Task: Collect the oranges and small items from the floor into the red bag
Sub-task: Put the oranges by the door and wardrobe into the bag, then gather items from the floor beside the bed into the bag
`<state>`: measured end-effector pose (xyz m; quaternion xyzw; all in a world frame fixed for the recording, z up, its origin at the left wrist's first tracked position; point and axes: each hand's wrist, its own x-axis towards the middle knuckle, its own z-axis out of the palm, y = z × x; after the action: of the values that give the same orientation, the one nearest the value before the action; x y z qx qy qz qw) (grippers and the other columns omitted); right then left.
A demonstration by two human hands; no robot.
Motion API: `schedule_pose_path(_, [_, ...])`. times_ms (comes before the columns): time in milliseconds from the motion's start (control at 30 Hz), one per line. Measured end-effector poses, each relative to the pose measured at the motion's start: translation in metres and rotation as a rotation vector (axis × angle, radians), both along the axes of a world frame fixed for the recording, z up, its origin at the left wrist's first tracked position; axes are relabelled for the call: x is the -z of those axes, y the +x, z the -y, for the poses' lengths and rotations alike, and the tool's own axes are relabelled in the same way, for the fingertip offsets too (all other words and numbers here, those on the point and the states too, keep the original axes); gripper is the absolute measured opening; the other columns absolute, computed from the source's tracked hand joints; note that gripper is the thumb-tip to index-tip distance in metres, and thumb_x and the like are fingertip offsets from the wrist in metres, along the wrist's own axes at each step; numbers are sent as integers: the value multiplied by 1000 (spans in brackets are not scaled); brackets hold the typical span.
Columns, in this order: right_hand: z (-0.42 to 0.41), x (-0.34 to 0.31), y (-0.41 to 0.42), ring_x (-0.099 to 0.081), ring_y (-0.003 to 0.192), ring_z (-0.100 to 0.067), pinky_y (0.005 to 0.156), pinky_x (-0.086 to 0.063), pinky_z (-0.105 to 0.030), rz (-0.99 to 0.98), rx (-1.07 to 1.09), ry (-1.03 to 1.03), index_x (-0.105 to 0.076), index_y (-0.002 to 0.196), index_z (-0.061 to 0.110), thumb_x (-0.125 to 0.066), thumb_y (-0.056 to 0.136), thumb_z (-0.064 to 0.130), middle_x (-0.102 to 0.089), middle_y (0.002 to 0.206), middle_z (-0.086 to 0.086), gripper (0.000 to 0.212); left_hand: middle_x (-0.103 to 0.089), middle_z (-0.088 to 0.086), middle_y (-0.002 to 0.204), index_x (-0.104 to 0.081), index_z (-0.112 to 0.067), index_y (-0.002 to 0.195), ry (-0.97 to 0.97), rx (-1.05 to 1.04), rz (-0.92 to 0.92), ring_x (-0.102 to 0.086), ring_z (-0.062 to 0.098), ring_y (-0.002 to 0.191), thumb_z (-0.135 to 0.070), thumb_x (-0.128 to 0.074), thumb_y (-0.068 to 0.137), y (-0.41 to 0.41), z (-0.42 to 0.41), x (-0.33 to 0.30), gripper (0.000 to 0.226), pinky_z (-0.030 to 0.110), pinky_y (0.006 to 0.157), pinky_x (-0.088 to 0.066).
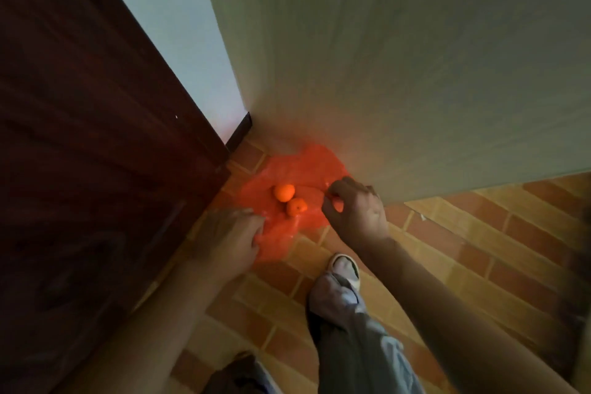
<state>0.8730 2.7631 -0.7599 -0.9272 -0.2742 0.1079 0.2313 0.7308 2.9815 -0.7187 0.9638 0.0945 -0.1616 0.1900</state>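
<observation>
Crouching in the corner, both hands are on the red bag lying flat on the tile floor. Left hand grips its edge, right hand pinches the other side. Two oranges sit on the plastic, can't tell if actually inside. No other small items visible.

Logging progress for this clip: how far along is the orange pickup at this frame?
Done: two oranges lie on the red bag, spread flat on the tiled floor by the door; whether they are inside it is unclear. In hand: left hand holds the bag's near edge, and right hand pinches its far edge. Left: gathering the bag; no other loose items visible.
</observation>
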Motion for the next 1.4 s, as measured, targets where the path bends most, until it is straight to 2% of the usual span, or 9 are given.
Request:
schedule_pose_path(167, [13,-120,-24,-61,71,-31,68,-47,-40,-35,95,42,-63,82,20,-60,85,27,-63,81,2,9,-60,-6,79,-62,-24,71,73,103,78,-61,27,85,-18,-78,64,-10,17,-116,18,39,71,-44])
schedule_pose_path(333, [28,-220,-45,-62,66,-30,65,-49,-36,-24,199,83,-63,83,23,-64,82,27,-63,81,4,4,-57,-1,91,-68,-22,77,81,175,212,-55,28,88,-17,-75,69,-18,20,-213,12,41,69,-48])
schedule_pose_path(433, [44,-271,-61,-60,65,-27,62,-46,-34,6,254,72,-61,81,25,-57,84,35,-61,81,5,11,-55,-1,92,-70,-21,78,105,204,253,-54,26,86,-13,-79,67,-25,22,-268,17,40,66,-47])
schedule_pose_path(567, [73,-339,-88,-59,66,-24,63,-48,-35,21,312,63,-58,82,27,-55,85,37,-60,84,8,11,-56,-2,91,-73,-20,82,129,285,292,-55,22,87,-10,-81,70,-41,37,-344,18,39,70,-49])
schedule_pose_path(767, [134,-423,-137,-59,65,-14,52,-46,-29,41,499,51,-67,89,25,-65,89,30,-64,84,9,5,-59,-3,95,-74,-21,91,160,426,311,-57,20,93,-12,-75,80,-57,91,-431,15,39,80,-51])
schedule_pose_path(867, [174,-449,-158,-58,66,-10,51,-44,-25,45,576,50,-69,91,26,-65,89,32,-64,84,11,7,-59,-4,95,-73,-20,90,86,455,362,-58,19,92,-9,-77,80,-58,130,-459,15,38,78,-53])
schedule_pose_path(1033, [244,-474,-170,-58,69,-5,55,-41,-24,60,721,95,-67,83,31,-46,80,48,-63,78,14,28,-59,-2,91,-71,-19,84,-4,547,440,-58,21,86,-7,-80,75,-39,201,-479,17,36,69,-51])
schedule_pose_path(1267, [349,-474,-147,-52,66,-3,54,-33,-16,63,809,70,-67,83,29,-57,80,40,-59,76,14,16,-58,-3,93,-69,-22,87,-16,594,447,-57,20,87,-8,-79,76,-2,295,-464,20,35,71,-51])
schedule_pose_path(1400, [408,-473,-127,-55,68,-7,55,-41,-25,54,845,81,-67,82,27,-58,79,39,-60,76,12,15,-60,-4,93,-70,-22,85,-8,617,431,-57,18,86,-7,-81,73,24,352,-460,22,33,72,-51])
